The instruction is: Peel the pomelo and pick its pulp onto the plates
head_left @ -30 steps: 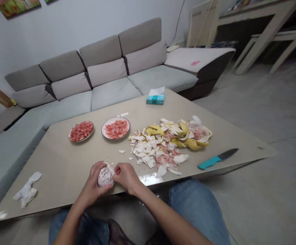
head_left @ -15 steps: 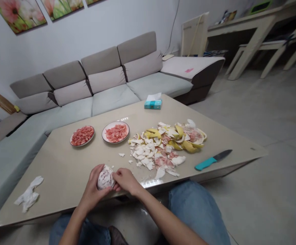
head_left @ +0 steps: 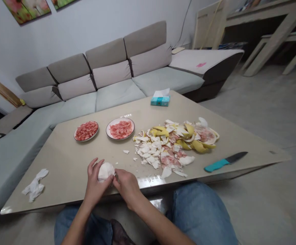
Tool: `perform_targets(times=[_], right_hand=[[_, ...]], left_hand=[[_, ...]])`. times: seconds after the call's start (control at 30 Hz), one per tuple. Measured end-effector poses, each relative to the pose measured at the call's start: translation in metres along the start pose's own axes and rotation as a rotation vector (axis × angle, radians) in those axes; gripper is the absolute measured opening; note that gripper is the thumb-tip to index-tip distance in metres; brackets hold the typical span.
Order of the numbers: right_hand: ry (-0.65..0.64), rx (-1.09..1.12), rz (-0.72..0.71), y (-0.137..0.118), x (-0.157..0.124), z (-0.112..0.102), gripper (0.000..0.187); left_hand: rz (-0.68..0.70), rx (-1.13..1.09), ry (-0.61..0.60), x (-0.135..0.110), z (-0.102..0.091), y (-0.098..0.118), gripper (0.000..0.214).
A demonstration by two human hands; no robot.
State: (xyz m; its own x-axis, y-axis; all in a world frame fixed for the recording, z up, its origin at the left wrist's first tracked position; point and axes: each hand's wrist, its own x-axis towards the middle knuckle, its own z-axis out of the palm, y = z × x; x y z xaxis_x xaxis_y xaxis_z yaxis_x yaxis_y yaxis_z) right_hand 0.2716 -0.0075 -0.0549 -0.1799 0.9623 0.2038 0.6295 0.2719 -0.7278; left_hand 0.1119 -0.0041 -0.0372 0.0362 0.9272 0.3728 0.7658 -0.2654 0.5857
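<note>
A round pomelo, stripped of its yellow rind and covered in white pith, is over the table's near edge. My left hand wraps around its left side, fingers closed on it. My right hand pinches at the right side of the fruit; whether a piece of pith is between the fingertips I cannot tell. To the right lies a heap of white pith pieces, yellow rind and pinkish membranes. Two plates hold pink pomelo flesh, the other pile farther left.
A knife with a turquoise handle lies near the table's right front edge. A tissue pack stands at the back, and crumpled tissue lies at the left. Beyond the table runs a grey sofa.
The pomelo has turned in my hands and now shows a smoother white side. My left fingers have spread and lifted somewhat. The whole view has shifted slightly.
</note>
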Motion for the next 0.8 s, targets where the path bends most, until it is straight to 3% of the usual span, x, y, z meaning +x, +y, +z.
perform_targets(times=[0.1,0.23,0.4,0.53,0.8], right_hand=[[0.002,-0.096,0.02,-0.004,-0.002,0.005,0.014],[0.07,-0.107,0.002,-0.004,0.007,0.015,0.014],[0.184,0.192,0.094,0.002,0.013,0.02,0.013],[0.162,0.415,0.097,0.005,0.007,0.013,0.016],[0.069,-0.041,-0.118,-0.003,-0.001,0.019,0.016]], left_hand=[[0.07,0.026,-0.094,0.002,-0.004,-0.001,0.048],[0.091,0.041,-0.052,-0.001,-0.006,-0.008,0.042],[0.097,0.064,-0.005,-0.007,-0.002,-0.013,0.045],[0.106,0.069,0.009,-0.014,-0.002,-0.017,0.05],[0.022,0.067,-0.074,-0.017,-0.011,-0.023,0.048]])
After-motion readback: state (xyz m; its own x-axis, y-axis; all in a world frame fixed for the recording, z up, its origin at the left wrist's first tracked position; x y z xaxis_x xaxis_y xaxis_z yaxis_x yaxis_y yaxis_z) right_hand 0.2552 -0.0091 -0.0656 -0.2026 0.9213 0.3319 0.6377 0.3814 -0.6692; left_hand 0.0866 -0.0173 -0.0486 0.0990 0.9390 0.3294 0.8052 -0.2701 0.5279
